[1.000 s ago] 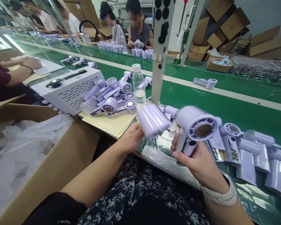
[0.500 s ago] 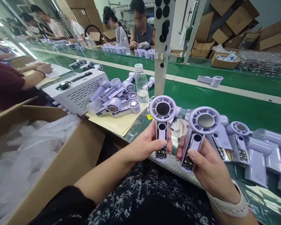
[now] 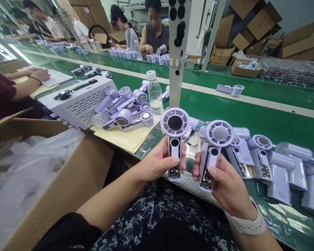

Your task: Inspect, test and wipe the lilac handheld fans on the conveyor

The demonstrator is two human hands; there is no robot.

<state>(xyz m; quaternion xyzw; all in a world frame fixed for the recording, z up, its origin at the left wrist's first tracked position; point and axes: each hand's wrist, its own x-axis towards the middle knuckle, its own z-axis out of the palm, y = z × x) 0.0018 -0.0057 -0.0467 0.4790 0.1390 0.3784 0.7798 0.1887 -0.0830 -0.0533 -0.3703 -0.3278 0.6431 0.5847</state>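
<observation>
My left hand (image 3: 159, 158) is closed around the handle of a lilac handheld fan (image 3: 174, 150), its thumb lying across the front. In my right hand (image 3: 227, 181) is a second lilac handheld fan (image 3: 210, 164), tilted slightly to the right. Both fans stand upright with their round grilles facing me, and circuit boards show in the open lower handles. The two fans are apart from each other. To the right of my right hand lie several more lilac fans (image 3: 261, 157), some seen from the back.
A pile of fans (image 3: 124, 104) lies on yellow paper (image 3: 132, 141) beside a water bottle (image 3: 155, 94). A vented grey box (image 3: 75, 101) stands left of it. A carton (image 3: 91, 167) with plastic bags is at my left. A white post (image 3: 176, 76) rises ahead; co-workers sit beyond.
The view has turned slightly, so the surroundings sit a little further left. Both hands keep their hold on the fans, with hardly any movement between them.
</observation>
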